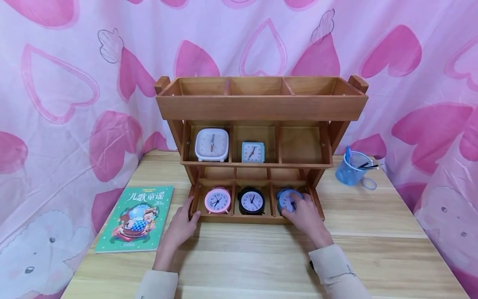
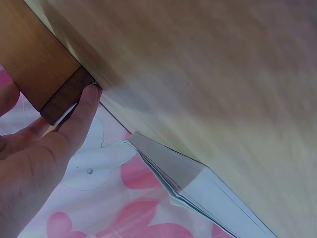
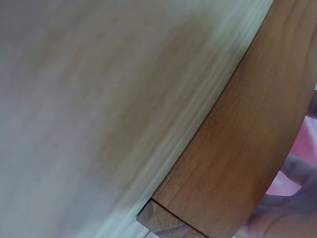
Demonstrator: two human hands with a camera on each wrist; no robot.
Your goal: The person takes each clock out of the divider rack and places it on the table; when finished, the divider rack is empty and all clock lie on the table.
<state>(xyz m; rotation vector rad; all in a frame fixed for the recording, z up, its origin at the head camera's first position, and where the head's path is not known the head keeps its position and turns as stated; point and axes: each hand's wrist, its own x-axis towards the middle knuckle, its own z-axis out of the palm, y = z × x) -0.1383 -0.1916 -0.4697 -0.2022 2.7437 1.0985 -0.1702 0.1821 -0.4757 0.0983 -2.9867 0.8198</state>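
Note:
A three-tier wooden shelf [image 1: 261, 109] with divided compartments stands on the table. In its bottom tier, a blue alarm clock [image 1: 286, 202] sits in the right compartment, and my right hand [image 1: 307, 216] grips it, covering part of its dial. My left hand [image 1: 183, 224] holds the bottom tier's left front corner, thumb at the front and fingers along the side; the left wrist view shows the fingers around that wooden end [image 2: 69, 94]. A pink alarm clock [image 1: 218, 201] fills the bottom left compartment, and a black alarm clock [image 1: 252, 201] the middle one.
On the middle tier are a white square clock [image 1: 212, 144] at left and a small light-blue clock [image 1: 252, 152] in the centre. A green children's book [image 1: 137, 220] lies left of the shelf. At right stands a blue mesh pen holder [image 1: 350, 171]. Behind hangs a heart-patterned curtain [image 1: 231, 37].

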